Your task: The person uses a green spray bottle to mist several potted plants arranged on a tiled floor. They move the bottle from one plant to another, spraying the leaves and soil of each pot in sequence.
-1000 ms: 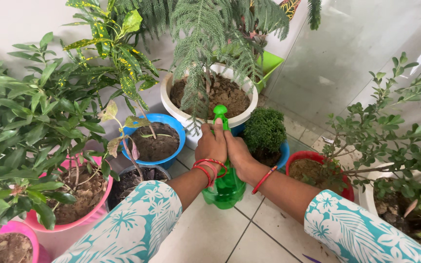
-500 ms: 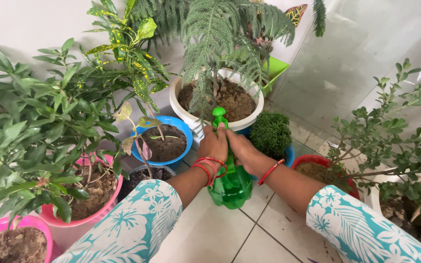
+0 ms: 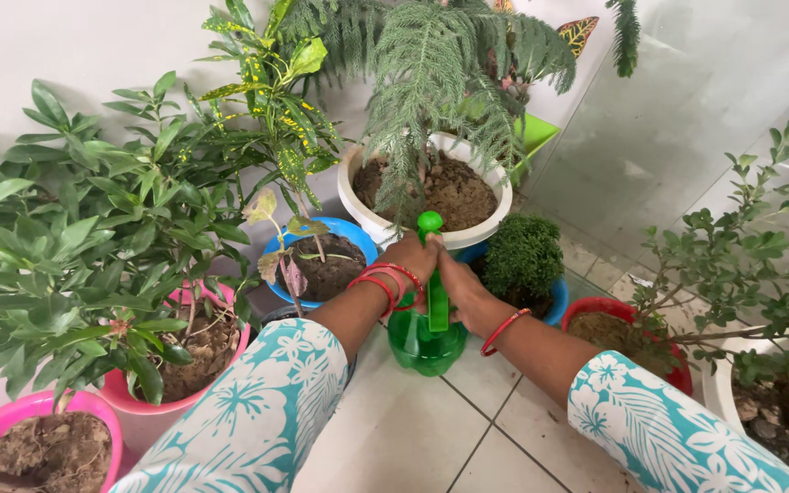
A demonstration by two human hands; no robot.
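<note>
Above the tiled floor [image 3: 394, 438], among potted plants, both hands close around a green spray bottle [image 3: 426, 338]: left hand [image 3: 410, 258] wraps its neck, right hand [image 3: 460, 290] presses alongside, before the white pot [image 3: 362, 210].

Both forearms extended forward, converging. Left hand [image 3: 410, 258] and right hand [image 3: 461, 289] pressed together, fingers curled closed, wrists bangled, sleeves patterned teal.

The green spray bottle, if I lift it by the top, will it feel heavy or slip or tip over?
The green spray bottle looks like thin translucent plastic, so it is probably light unless well filled; the level cannot be told. Its body is wider than its narrow neck, so it should stand fairly steadily on the tiled floor. With the left hand and right hand both around the neck, slipping seems unlikely.
</note>
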